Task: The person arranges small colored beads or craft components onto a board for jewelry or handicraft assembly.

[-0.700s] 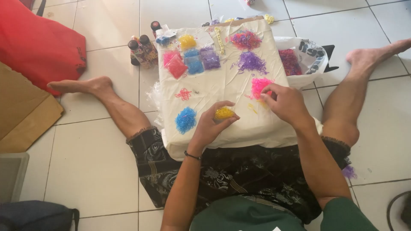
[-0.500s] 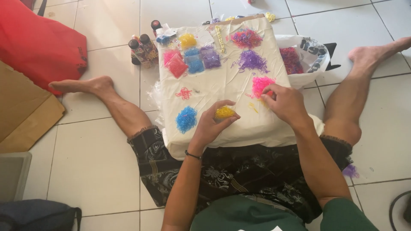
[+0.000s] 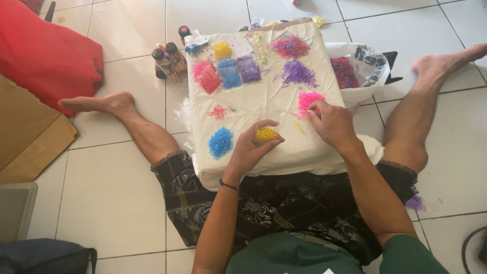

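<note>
The left hand (image 3: 251,148) was cupped around a small yellow pile (image 3: 266,134) of tiny bands at the frame's centre, while the right hand (image 3: 331,122) pinched at the pink pile (image 3: 310,99) just above it. The loose bands looked easy to scatter or mix, since a nudge of the knees could tip the wrapped box (image 3: 264,109) they lay on. It sat between the person's legs on a white tiled floor (image 3: 106,198), a red bag (image 3: 48,50) at upper left.
</note>
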